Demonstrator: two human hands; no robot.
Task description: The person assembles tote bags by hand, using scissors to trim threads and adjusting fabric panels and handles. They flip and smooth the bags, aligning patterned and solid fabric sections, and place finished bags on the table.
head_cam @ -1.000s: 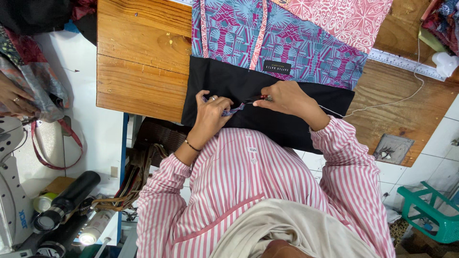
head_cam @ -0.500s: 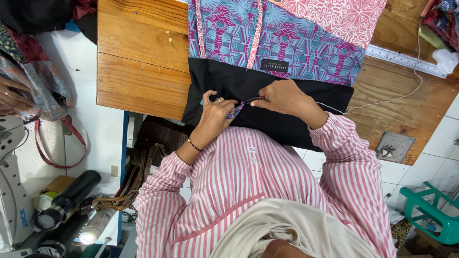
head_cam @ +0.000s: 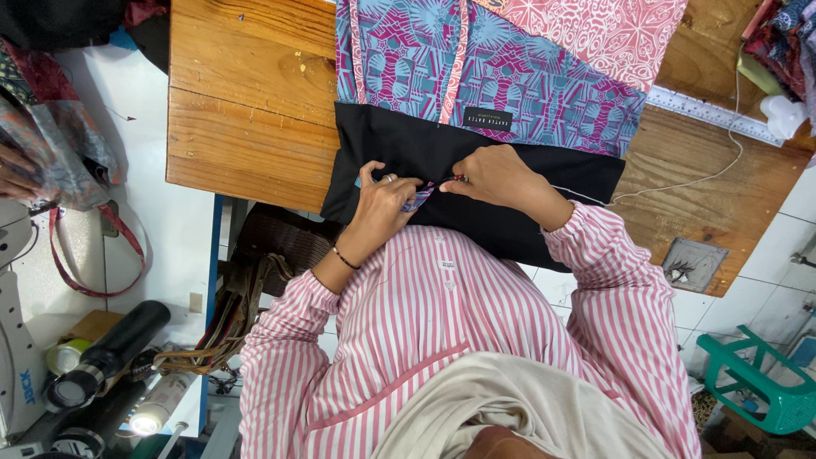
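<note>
Two hands on black fabric, ruler, cord nearby

Two hands, left and right, meet on one black-banded patterned bag. One pink patterned cloth, one metal ruler at the tabletop's right edge.

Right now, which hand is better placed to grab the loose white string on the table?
The right hand: the white string trails over the wooden table from beside its wrist. The left hand is farther off, gripping a small purple tool on the black fabric.
</note>
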